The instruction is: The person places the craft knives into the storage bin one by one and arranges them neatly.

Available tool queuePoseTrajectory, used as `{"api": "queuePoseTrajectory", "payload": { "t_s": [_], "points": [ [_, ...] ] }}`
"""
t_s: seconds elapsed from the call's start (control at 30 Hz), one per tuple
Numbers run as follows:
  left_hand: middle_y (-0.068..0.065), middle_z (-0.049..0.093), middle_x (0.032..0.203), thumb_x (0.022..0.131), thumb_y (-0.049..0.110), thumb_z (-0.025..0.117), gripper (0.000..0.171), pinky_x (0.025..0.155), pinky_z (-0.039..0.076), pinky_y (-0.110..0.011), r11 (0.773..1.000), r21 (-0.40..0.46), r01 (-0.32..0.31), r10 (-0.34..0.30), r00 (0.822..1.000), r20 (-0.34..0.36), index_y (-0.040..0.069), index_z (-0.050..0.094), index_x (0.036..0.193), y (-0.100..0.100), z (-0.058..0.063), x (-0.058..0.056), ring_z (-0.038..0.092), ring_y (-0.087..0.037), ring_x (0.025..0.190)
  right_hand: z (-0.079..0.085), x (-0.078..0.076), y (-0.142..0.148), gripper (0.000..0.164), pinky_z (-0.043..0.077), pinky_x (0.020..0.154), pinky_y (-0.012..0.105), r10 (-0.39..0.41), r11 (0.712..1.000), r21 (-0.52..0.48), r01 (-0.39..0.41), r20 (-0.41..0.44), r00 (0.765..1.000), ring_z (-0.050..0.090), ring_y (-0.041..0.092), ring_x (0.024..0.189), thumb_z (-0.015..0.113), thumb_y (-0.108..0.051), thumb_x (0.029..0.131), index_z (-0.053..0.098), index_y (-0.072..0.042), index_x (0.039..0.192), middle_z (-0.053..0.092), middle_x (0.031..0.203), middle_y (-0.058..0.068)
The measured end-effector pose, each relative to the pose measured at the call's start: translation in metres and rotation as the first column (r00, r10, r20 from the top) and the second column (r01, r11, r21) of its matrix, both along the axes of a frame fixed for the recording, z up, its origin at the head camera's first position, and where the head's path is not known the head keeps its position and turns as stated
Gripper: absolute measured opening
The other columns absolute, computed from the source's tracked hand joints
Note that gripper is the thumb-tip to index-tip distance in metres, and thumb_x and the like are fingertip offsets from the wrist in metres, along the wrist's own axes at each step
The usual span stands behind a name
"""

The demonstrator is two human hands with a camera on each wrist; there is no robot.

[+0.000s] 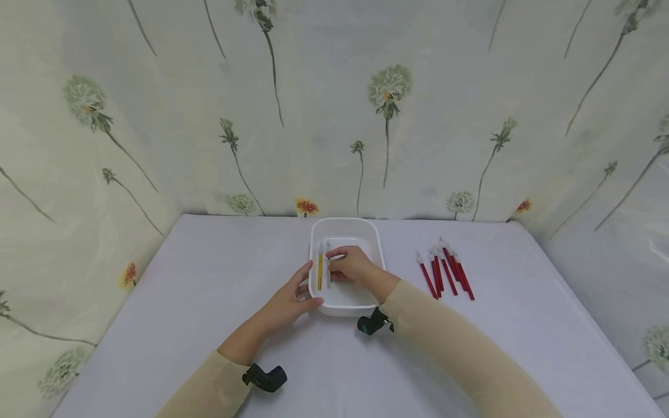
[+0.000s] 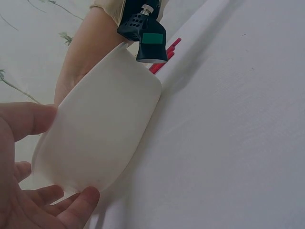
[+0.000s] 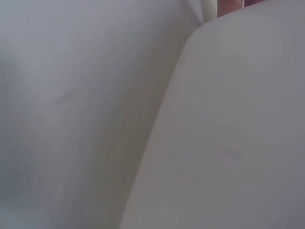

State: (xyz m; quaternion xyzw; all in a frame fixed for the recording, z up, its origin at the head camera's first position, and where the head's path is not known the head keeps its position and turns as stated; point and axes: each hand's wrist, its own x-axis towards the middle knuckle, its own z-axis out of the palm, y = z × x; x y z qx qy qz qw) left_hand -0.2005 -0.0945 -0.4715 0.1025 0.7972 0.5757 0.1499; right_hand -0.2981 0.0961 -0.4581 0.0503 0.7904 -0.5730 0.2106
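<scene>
A white plastic basin [image 1: 347, 306] sits on the table, with a slim yellow pen [image 1: 320, 273] lying lengthwise along its left side. Beside that pen is a thin dark pen [image 1: 330, 274], parallel to it. My right hand [image 1: 352, 266] reaches inside the basin and pinches the dark pen; its fingertips partly hide it. My left hand [image 1: 290, 299] grips the basin's near left corner, thumb at the front rim and fingers along the left side. In the left wrist view, the left hand's fingers [image 2: 78, 207] press the basin's outer wall [image 2: 102, 119]. The right wrist view shows mostly the basin wall [image 3: 228, 124].
Several red pens [image 1: 444, 273] with pale, clear-looking tips lie loosely grouped on the white tablecloth [image 1: 251, 249], right of the basin. A flower-patterned curtain [image 1: 313, 116] hangs behind the table's back edge. Each wrist carries a black camera [image 1: 265, 378].
</scene>
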Motion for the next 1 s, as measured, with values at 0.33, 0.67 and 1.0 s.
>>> {"api": "queuePoseTrajectory", "payload": {
  "t_s": [0.33,0.67,1.0],
  "points": [
    [-0.01,0.023,0.165,0.094,0.025,0.072,0.088,0.107,0.043,-0.051,1.0,0.009,0.011,-0.011,1.0,-0.002,0.021,0.015,0.162,-0.0009,-0.0007,-0.0009,0.038,-0.034,0.144,0.0013,0.0014,-0.0018,0.035,0.06,0.073,0.029,-0.019,0.999,0.027,0.019,-0.018,1.0,0.069,0.018,0.078,0.071,-0.003,0.091,0.067,-0.007,0.125,0.067,0.112,0.015],
    [-0.008,0.022,0.165,0.093,0.027,0.073,0.09,0.107,0.043,-0.051,1.0,-0.003,0.011,-0.011,1.0,0.003,0.024,0.015,0.162,-0.0001,-0.0001,0.0,0.038,-0.034,0.144,-0.0014,0.0023,-0.0018,0.038,0.06,0.075,0.031,-0.017,0.999,0.036,0.018,-0.016,1.0,0.071,0.019,0.078,0.073,-0.006,0.091,0.065,-0.01,0.128,0.067,0.111,0.014],
    [-0.008,0.022,0.165,0.093,0.027,0.073,0.089,0.106,0.044,-0.052,1.0,-0.018,0.001,-0.001,1.0,0.006,0.024,0.016,0.162,0.0008,0.0007,0.0006,0.037,-0.034,0.144,-0.0032,0.0016,-0.0023,0.039,0.06,0.074,0.031,0.0,0.999,0.035,0.001,-0.037,0.999,0.07,0.018,0.076,0.072,-0.002,0.09,0.064,-0.007,0.127,0.069,0.104,0.014]
  ]
}}
